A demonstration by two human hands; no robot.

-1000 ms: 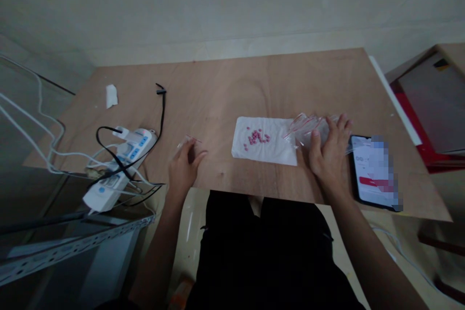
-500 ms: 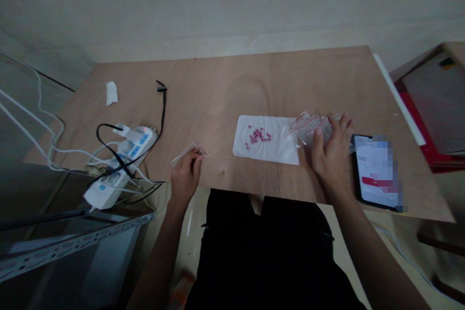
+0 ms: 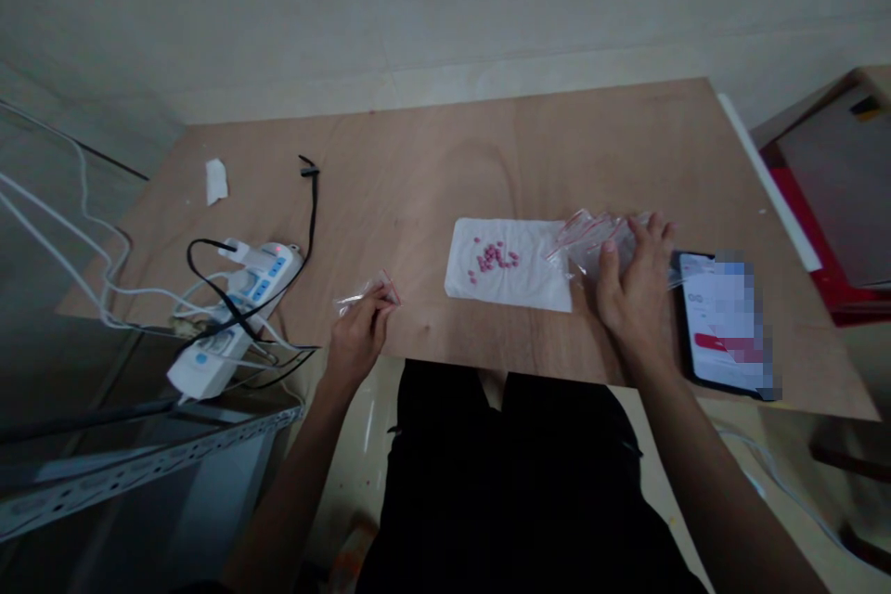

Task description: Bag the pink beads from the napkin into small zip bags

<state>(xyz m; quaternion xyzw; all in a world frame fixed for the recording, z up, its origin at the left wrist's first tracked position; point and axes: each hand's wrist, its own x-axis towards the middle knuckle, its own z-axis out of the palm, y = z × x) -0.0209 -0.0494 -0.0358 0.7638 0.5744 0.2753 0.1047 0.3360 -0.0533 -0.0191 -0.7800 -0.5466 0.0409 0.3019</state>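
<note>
My left hand (image 3: 360,331) is closed, pinching the red-edged mouth of a small clear zip bag (image 3: 355,295) at the table's front edge. My right hand (image 3: 637,283) lies with fingers apart on several clear zip bags (image 3: 585,237). Those bags overlap the right end of a white tissue (image 3: 535,283). Several small pink pills or beads (image 3: 493,255) are clustered on the tissue's left half; their exact kind I cannot make out. Whether the left hand's bag contains anything cannot be seen.
The wooden table (image 3: 418,186) meets the wall behind. On its left are a white power strip (image 3: 237,325) with tangled cords, a black strap (image 3: 313,204) and a scrap of white paper (image 3: 216,181). A phone (image 3: 724,325) with a lit screen lies right of my right hand.
The small bag in my left hand has shifted slightly, and its red-edged end tilts up more. My right hand stays on the pile of bags. The view has moved a little.
</note>
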